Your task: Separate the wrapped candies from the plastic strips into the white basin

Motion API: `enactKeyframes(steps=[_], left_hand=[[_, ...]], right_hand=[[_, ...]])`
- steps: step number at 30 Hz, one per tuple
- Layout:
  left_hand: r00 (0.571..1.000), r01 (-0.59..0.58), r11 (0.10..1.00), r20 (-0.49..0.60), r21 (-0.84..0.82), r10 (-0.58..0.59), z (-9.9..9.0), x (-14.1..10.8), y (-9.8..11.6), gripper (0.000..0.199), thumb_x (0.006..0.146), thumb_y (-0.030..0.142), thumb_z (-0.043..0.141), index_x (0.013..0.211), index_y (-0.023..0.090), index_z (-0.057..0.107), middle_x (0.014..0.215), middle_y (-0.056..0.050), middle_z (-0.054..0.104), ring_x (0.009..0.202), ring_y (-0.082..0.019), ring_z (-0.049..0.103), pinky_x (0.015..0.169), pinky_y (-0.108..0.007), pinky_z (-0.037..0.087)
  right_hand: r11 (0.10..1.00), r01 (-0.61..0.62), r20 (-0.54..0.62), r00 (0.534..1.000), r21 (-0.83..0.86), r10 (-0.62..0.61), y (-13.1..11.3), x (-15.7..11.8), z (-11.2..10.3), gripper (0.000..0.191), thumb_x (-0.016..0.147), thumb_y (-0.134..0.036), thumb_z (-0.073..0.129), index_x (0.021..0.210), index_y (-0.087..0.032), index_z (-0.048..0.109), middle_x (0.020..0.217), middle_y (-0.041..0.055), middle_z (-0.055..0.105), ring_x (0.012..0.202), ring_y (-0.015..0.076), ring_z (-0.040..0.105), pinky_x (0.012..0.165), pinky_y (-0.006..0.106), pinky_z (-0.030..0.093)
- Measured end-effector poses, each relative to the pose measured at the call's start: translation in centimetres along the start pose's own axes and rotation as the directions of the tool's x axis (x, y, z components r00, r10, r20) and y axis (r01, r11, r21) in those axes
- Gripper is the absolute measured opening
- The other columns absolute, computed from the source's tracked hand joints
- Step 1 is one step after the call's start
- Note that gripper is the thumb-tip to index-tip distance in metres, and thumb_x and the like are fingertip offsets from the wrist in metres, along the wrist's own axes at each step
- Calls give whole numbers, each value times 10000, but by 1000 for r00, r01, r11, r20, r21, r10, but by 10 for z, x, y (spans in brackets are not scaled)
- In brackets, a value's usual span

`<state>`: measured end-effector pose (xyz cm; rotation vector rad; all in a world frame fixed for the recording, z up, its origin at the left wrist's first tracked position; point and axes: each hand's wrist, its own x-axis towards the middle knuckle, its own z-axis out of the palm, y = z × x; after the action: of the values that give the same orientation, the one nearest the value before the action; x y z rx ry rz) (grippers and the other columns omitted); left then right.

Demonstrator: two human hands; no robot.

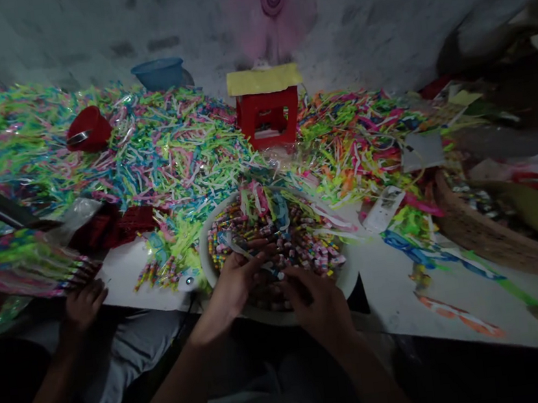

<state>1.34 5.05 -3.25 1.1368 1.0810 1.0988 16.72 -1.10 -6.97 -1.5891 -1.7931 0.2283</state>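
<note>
Left hand (pixel 230 288) looks pinched on a pale strip (pixel 240 249); right hand (pixel 318 306) is narrowed just beside it, too dim to tell if it's got anything. Strip's over the basin (pixel 350 280), at the near edge of the desk (pixel 404 306). I'd guess it's light, floppy, kinda slick, so grab near an end. Little pieces (pixel 324 255) below look stiffer.
</note>
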Motion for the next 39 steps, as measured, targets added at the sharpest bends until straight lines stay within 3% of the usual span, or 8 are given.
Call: enactKeyframes(steps=[2, 6, 15, 22, 28, 31, 34, 39], left_hand=[[992, 100, 981, 99, -164, -84, -1, 1, -2, 339, 723, 388, 708, 994, 184, 689, 986, -107, 730, 911, -275, 669, 671, -324, 506], [978, 193, 925, 143, -328, -154, -1, 1, -4, 305, 691, 326, 751, 958, 189, 693, 1053, -84, 716, 915, -232, 654, 641, -255, 477], [972, 196, 919, 191, -343, -136, -2, 2, -8, 319, 693, 345, 763, 963, 181, 717, 1081, -100, 706, 935, -242, 650, 613, -245, 483], [976, 199, 904, 157, -379, -149, -3, 1, -7, 338, 672, 354, 785, 946, 161, 740, 1012, -95, 720, 850, -206, 660, 646, -244, 495], [982, 178, 914, 122, -366, -142, -3, 1, -6, 330, 659, 332, 787, 934, 159, 730, 1010, -86, 726, 883, -224, 660, 669, -263, 501], [980, 187, 922, 124, -338, -153, -2, 1, -5, 301, 677, 317, 774, 928, 160, 721, 1026, -83, 727, 878, -217, 657, 650, -250, 484], [976, 186, 937, 166, -295, -142, -3, 0, -4, 292, 698, 320, 760, 937, 156, 724, 1086, -92, 713, 912, -224, 653, 689, -254, 472], [951, 223, 929, 276, -296, -140, -8, -2, -7, 267, 743, 343, 722, 945, 168, 723, 1032, -90, 721, 856, -213, 659, 735, -275, 472]], right_hand=[[1000, 7, 15, 1000, -4, -7, 0, 0, 0, 232, 908, -351, 500, 1018, -237, 670, 915, 51, 740, 816, 209, 692, 731, 306, 522], [998, 62, 31, 998, 25, -62, 0, 1, -1, 253, 923, -315, 458, 1030, -229, 670, 980, 60, 738, 881, 216, 691, 754, 314, 524], [1000, 14, 53, 999, -8, -14, -4, 4, -1, 303, 948, -289, 388, 1024, -207, 670, 957, 72, 741, 847, 238, 690, 743, 345, 499], [989, 83, -25, 996, -124, -87, -5, 1, 10, 314, 956, -281, 389, 1025, -196, 683, 918, 95, 741, 753, 216, 676, 704, 322, 483], [982, 156, -67, 984, -103, -164, -2, -1, 16, 306, 959, -257, 397, 1042, -171, 679, 907, 90, 744, 822, 220, 687, 751, 328, 505], [995, 104, -25, 994, -9, -105, -3, -1, 13, 279, 941, -248, 424, 1017, -179, 683, 912, 87, 745, 813, 219, 692, 729, 323, 507], [996, -33, 75, 997, 81, 27, -6, 4, 6, 254, 914, -270, 456, 1003, -190, 681, 928, 85, 740, 789, 226, 687, 688, 321, 496], [951, -152, 302, 951, 268, 67, -10, 18, -4, 200, 882, -288, 474, 923, -181, 638, 847, 54, 704, 766, 202, 639, 626, 279, 448]])
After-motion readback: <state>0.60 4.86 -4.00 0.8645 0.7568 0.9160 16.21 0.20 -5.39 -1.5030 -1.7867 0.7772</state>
